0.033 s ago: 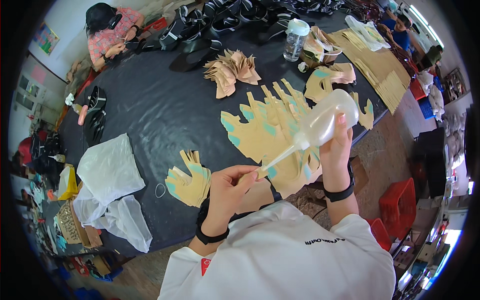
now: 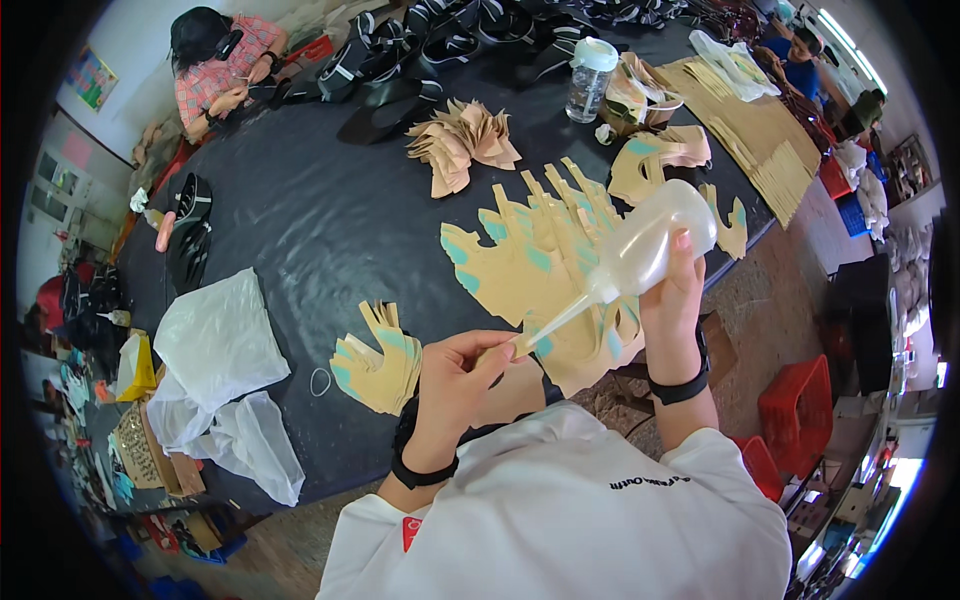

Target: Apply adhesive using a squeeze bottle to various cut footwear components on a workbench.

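My right hand [image 2: 676,290] is wrapped round a translucent white squeeze bottle [image 2: 655,240], tilted so its narrow nozzle points down and left. The nozzle tip meets a beige strip-like end [image 2: 523,345] pinched between thumb and fingers of my left hand [image 2: 458,385]; the rest of that piece is mostly hidden. Under and behind the bottle spreads a fan of overlapping beige cut pieces [image 2: 500,265] with turquoise patches. Left of my left hand lies a smaller stack of similar pieces [image 2: 390,375]. Whether any liquid leaves the nozzle is too small to see.
On the dark table [image 2: 300,190] are a brown pile of cut pieces [image 2: 470,150], a lidded clear jar [image 2: 590,90], black straps [image 2: 440,45] and white plastic bags [image 2: 220,330]. Red crates [image 2: 797,415] stand at the right. A co-worker [image 2: 225,75] sits at far left.
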A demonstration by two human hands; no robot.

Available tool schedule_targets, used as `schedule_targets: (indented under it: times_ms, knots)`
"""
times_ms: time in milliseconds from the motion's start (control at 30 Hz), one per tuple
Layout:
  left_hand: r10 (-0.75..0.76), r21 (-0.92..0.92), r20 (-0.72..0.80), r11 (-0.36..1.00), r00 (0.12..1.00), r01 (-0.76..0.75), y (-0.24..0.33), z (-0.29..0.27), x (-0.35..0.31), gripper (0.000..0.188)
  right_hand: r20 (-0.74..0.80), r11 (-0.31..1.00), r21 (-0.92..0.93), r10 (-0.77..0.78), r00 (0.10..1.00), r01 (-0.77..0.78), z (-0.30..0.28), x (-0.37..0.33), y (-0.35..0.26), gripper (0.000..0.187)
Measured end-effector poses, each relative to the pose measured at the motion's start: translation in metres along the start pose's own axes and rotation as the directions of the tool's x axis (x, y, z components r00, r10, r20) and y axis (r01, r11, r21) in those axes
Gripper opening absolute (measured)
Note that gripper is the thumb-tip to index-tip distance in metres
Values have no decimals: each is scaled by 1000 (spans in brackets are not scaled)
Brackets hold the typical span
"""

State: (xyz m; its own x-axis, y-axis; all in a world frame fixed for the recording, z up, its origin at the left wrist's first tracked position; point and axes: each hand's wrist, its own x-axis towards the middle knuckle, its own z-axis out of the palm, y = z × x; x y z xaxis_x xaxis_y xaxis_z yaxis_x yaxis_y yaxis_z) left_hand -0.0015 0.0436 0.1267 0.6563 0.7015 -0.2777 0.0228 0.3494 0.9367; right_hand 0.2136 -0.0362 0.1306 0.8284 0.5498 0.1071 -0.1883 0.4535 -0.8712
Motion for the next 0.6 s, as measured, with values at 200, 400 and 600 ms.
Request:
schedule_targets:
  times_ms: [200, 400, 600]
  knots:
    - [15, -10, 16, 1000, 1000, -15, -1, 6, 8, 15, 9, 998, -38, 45, 999, -45, -16, 7, 0, 56]
    - [33, -15, -2, 999, 999, -33, -3, 19, 19, 14, -65, 999, 11, 39, 997, -38, -20, 23, 0, 57]
    - [27, 24, -45, 999, 999, -26, -7, 22, 34, 14, 11, 998, -5, 64, 998, -64, -35, 29, 2, 60]
